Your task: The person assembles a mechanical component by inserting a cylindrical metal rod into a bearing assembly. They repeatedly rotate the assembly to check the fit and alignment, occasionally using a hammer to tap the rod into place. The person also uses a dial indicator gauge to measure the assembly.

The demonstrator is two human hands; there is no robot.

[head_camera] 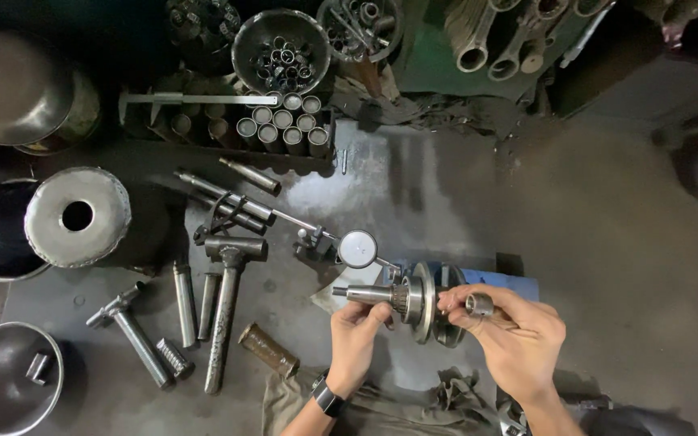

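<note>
Looking down from the head view: the left hand [357, 329] sat low and centre in the frame, fingers curled around the stub end of a steel crankshaft [414, 299], thumb on top; the grip was closed on the shaft. The right hand [509, 339] was just right of it, fingertips pinched shut on the opposite end of the same crankshaft. The crankshaft lay level between both hands, lower centre of the frame, over a blue stand [504, 282]. A round dial gauge [358, 249] stood just above the shaft's left end, its tip near or on the shaft; contact could not be told.

Left of the hands, several steel hammers [228, 303] and rods lay on the dark bench [607, 242]. A round metal lid with a centre hole [77, 216] sat at the left. At the upper centre, a bowl of small rings [281, 48] stood above a row of short sleeves [283, 125]. A steel bowl [10, 379] occupied the lower left corner.
</note>
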